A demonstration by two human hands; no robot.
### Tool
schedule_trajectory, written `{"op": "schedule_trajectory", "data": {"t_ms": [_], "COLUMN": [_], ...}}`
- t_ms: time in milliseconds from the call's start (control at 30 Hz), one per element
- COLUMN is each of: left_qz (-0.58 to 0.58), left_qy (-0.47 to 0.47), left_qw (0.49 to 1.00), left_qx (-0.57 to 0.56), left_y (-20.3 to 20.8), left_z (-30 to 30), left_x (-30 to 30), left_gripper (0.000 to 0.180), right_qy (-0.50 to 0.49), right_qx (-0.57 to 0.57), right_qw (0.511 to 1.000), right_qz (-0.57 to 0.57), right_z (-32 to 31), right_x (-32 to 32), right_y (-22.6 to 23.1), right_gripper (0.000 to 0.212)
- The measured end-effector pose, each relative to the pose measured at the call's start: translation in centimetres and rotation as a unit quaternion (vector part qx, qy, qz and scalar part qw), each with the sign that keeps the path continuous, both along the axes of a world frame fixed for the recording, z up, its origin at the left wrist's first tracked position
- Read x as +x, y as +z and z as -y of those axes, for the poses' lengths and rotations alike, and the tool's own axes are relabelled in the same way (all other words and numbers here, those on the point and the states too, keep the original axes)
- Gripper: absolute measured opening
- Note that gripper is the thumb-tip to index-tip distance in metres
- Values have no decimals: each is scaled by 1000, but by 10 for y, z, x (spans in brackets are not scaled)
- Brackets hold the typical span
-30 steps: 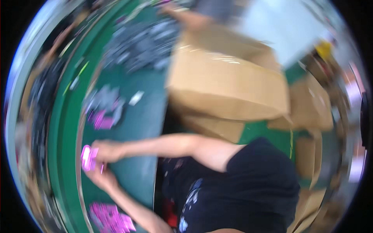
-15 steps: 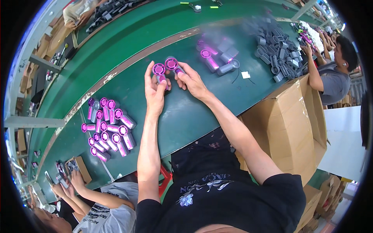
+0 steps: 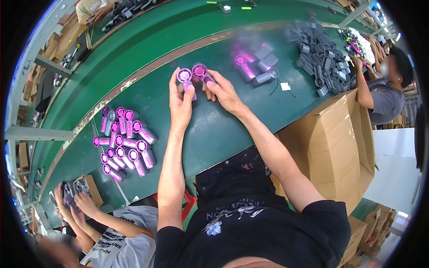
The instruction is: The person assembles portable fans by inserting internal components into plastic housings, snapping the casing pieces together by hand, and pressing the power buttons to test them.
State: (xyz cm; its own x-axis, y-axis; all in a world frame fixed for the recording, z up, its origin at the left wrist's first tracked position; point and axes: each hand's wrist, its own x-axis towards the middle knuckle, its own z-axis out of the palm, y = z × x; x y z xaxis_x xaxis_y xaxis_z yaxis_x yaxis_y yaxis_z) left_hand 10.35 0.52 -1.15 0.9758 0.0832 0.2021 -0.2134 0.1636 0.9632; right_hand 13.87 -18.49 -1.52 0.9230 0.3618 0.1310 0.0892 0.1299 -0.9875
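Above the green table, my left hand (image 3: 180, 107) is closed round a small pink-and-grey handheld fan (image 3: 184, 75), thumb on its handle. My right hand (image 3: 227, 95) grips a second handheld fan (image 3: 199, 70) close beside it, its handle partly hidden by my fingers. Both round fan heads are tilted up and lie side by side, almost touching. Left of my left forearm, several pink-faced fans (image 3: 119, 140) lie in a loose cluster. Beyond my right hand rest more pink and grey fans (image 3: 245, 69), partly blurred, with a grey fan piece (image 3: 267, 77) beside them.
Grey plastic housings (image 3: 325, 60) are heaped at the far right, near a small white square (image 3: 285, 86). A large open cardboard box (image 3: 335, 147) stands beside my right arm. Co-workers sit at left and right; a small parts box (image 3: 91, 190) is by the left one's hands (image 3: 85, 205).
Both fans stay in my hands, shifted only slightly in view. The left fan's face has turned paler and brighter at its centre. The left co-worker's hands have moved.
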Motion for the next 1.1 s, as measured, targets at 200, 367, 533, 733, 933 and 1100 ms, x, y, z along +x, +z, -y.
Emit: {"op": "schedule_trajectory", "data": {"t_ms": [200,367,533,733,933,1100], "left_qz": [8,-1,24,206,195,0], "left_qy": [109,157,249,269,91,255], "left_qw": [961,843,769,812,908,765], "left_qx": [255,515,588,475,361,592], "left_y": [22,33,24,50,45,8], "left_z": [-1,-9,-19,-5,7,-23], "left_x": [-8,-13,-17,-15,-22,-6], "left_gripper": [65,62,63,51,52,69], "right_qy": [-11,-75,-74,-61,-5,-236], "right_qx": [-23,-195,-421,-393,-187,-367], "right_qw": [1000,972,882,877,931,813], "right_qz": [14,103,200,268,313,385], "right_z": [0,-15,-28,-52,-46,23], "right_x": [-1,-2,0,3,9,46], "right_y": [0,10,35,16,12,52], "right_gripper": [56,58,47,39,19,16]}}
